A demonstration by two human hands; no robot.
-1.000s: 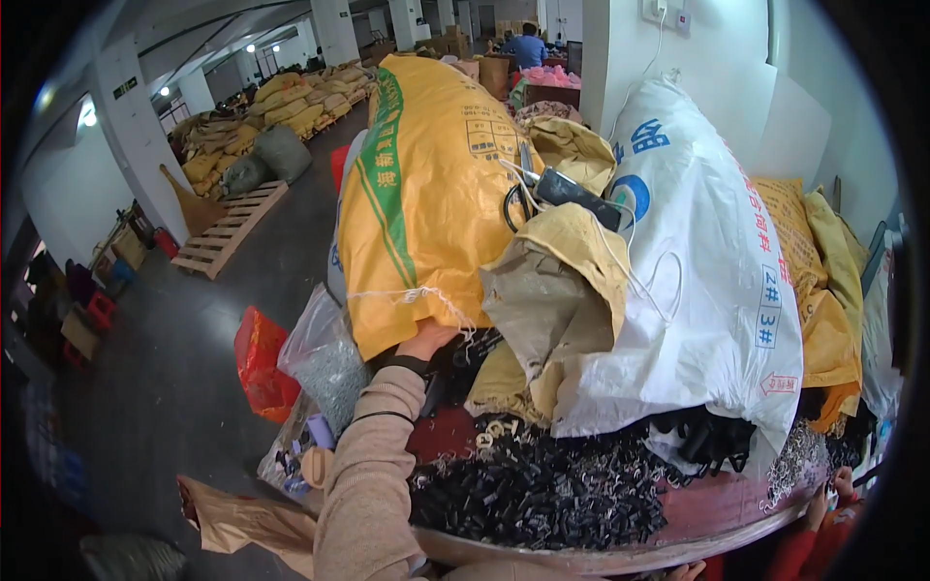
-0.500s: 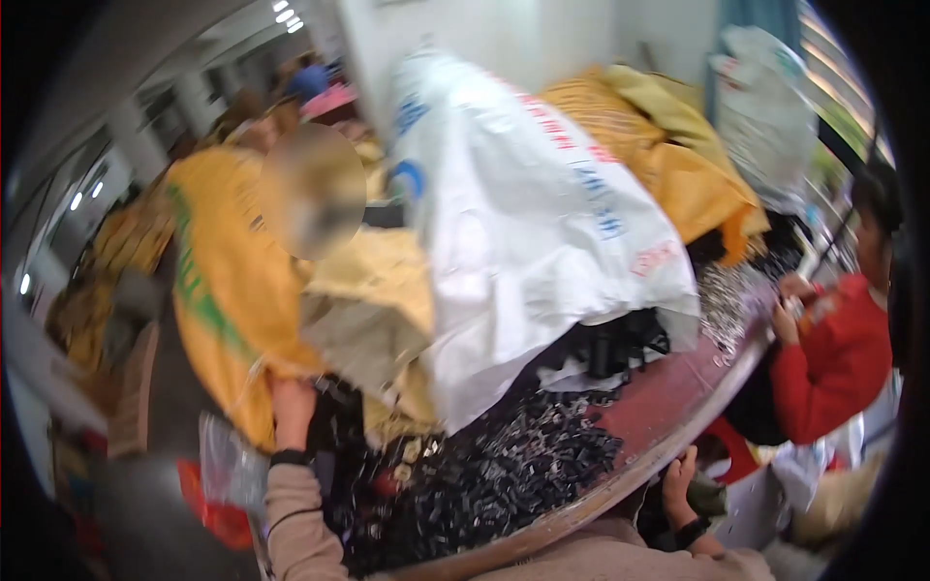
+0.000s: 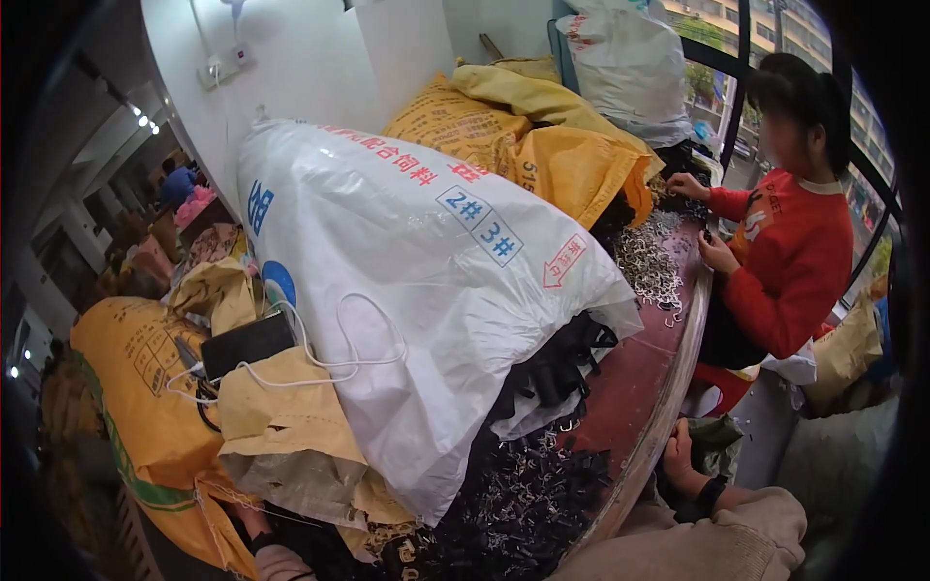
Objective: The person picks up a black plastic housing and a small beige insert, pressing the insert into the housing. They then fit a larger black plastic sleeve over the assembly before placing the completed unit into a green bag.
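My left hand (image 3: 254, 520) reaches in at the mouth of an orange woven sack (image 3: 145, 363) at the lower left. Its fingers are hidden by the sack. Below the table's rim on the right is my right hand (image 3: 679, 455), its fingers curled in against a dark green cloth or bag (image 3: 715, 436). Whether it grips this, I cannot make out. Between my arms, small black parts (image 3: 523, 499) with thin metal pieces lie heaped on the red table (image 3: 630, 373). A big white woven sack (image 3: 387, 261) spills larger black pieces (image 3: 557, 373) from its mouth.
A person in a red top (image 3: 790, 261) works at the table's far right, beside a pile of silvery metal hooks (image 3: 654, 271). More orange sacks (image 3: 542, 145) lean at the back. A black power bank (image 3: 247, 346) with a white cable (image 3: 354, 363) rests on brown paper (image 3: 281, 402).
My view has swung to the right and sharpened, so the sacks sit further left. The left hand shows lower down, still at the orange sack; the right stays beside the green thing.
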